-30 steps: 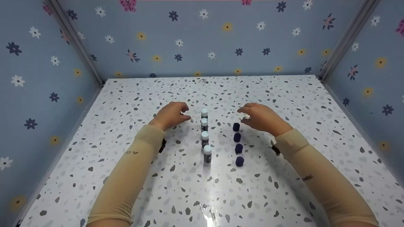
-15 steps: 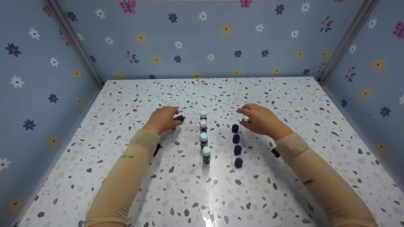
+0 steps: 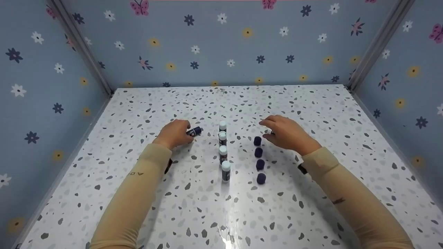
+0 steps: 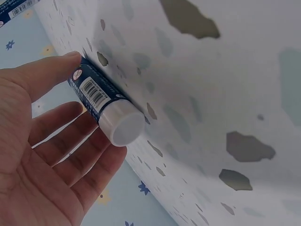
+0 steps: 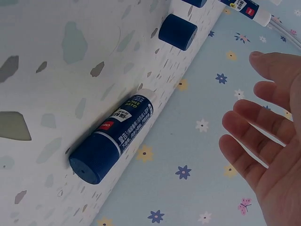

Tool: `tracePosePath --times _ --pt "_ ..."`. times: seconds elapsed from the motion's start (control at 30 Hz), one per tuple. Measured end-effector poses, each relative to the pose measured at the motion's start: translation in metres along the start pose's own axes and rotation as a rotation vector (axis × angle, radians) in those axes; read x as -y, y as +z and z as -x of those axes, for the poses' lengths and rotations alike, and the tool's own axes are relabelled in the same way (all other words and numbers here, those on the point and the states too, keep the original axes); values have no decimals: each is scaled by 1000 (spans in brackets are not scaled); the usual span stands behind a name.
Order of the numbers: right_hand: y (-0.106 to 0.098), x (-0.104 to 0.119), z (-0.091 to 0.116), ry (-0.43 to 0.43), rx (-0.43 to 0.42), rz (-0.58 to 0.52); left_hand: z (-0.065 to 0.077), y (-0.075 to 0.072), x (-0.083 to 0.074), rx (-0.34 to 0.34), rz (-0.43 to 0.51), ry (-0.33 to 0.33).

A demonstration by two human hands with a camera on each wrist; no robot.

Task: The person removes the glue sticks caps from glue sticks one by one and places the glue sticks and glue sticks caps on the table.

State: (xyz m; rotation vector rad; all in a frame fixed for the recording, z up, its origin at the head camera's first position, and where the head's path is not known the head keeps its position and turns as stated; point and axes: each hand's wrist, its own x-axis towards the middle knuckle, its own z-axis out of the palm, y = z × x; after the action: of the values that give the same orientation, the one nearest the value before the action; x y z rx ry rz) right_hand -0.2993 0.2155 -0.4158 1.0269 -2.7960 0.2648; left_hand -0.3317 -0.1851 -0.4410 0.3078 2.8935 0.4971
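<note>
A dark blue glue stick (image 3: 194, 131) lies on the speckled table at my left hand (image 3: 174, 133). In the left wrist view, its white end (image 4: 123, 123) faces the camera, my thumbtip overlaps its far end, and the fingers are spread loosely behind it. My right hand (image 3: 285, 131) hovers with fingers bent loosely, holding nothing. Below its palm another glue stick (image 5: 117, 134) with a ribbed blue cap lies on the table, mostly hidden by the hand in the head view. Between the hands, a row of several glue sticks (image 3: 226, 173) stands white end up.
Several dark blue loose caps (image 3: 260, 164) stand in a line right of the stick row, the farthest close by my right thumb. Blue flowered walls (image 3: 228, 41) close off the back and both sides of the table (image 3: 155, 221).
My left hand has drawn back to the left, uncovering the glue stick that it had hidden; the stick stays lying there. The right hand has barely moved.
</note>
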Motion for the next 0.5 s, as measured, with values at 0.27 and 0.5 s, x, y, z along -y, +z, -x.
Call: tracePosePath --times 0.27,0.5 --pt "1 -2 2 11 19 -7 -1 3 3 12 -28 0" --pt "1 -3 6 8 7 -18 -1 6 5 43 -5 -15"
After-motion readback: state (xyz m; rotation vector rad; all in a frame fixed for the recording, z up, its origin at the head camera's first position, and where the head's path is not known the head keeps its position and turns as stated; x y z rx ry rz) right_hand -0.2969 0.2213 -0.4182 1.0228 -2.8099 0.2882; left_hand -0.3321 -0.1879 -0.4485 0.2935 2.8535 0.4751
